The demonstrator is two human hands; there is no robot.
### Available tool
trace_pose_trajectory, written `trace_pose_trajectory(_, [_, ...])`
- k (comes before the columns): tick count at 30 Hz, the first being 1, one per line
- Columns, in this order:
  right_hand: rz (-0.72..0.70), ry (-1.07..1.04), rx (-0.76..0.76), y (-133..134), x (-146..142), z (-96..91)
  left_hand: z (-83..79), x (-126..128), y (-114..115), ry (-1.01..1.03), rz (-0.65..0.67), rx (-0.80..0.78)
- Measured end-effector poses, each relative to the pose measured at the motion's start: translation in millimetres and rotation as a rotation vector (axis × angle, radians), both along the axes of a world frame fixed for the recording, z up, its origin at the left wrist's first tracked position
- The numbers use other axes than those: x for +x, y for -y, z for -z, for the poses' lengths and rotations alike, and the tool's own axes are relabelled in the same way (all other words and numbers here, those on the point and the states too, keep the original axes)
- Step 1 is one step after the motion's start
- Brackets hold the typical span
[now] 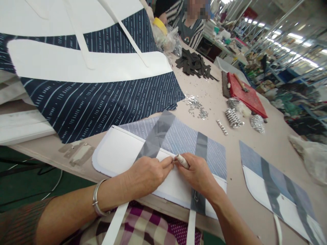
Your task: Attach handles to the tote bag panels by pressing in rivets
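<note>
A panel (122, 153), part white and part blue with printed stripes, lies at the table's near edge. Two dark grey straps (159, 131) cross it, and white straps (191, 226) hang below toward my lap. My right hand (198, 170) grips a white pen-like tool (182, 161) over the panel, its tip by the seam. Close to that tip, my left hand (150, 173) is closed, with thumb and forefinger pinched together over the panel. Whatever lies between those fingertips is too small to make out.
A second strapped panel (278, 194) lies to the right. Stacked navy striped pieces (107, 98) fill the left. Beyond are small metal bits (196, 106), dark strips (192, 64), bagged metal parts (233, 117) and a red pad (246, 95). Another person (189, 27) is across the table.
</note>
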State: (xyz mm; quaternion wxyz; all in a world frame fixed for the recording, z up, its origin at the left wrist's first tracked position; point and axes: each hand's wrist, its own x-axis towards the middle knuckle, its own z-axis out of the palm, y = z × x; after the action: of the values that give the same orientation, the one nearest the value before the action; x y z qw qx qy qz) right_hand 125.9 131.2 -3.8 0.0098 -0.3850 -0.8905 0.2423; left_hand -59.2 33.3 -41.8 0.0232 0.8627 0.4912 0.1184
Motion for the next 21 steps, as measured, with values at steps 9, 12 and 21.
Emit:
trace_pose_trajectory(9, [-0.038,-0.004,0.034,3.6,1.4,-0.6,0.8,0.5,0.5,0.027,0.004,0.013])
trace_pose_trajectory(12, [-0.049,0.020,0.048,4.5,0.9,-0.6,-1.4,0.7,0.7,0.015,0.014,0.019])
trace_pose_trajectory(21, [0.010,0.005,0.081,9.3,0.8,3.2,2.8,-1.5,1.2,0.019,0.045,0.053])
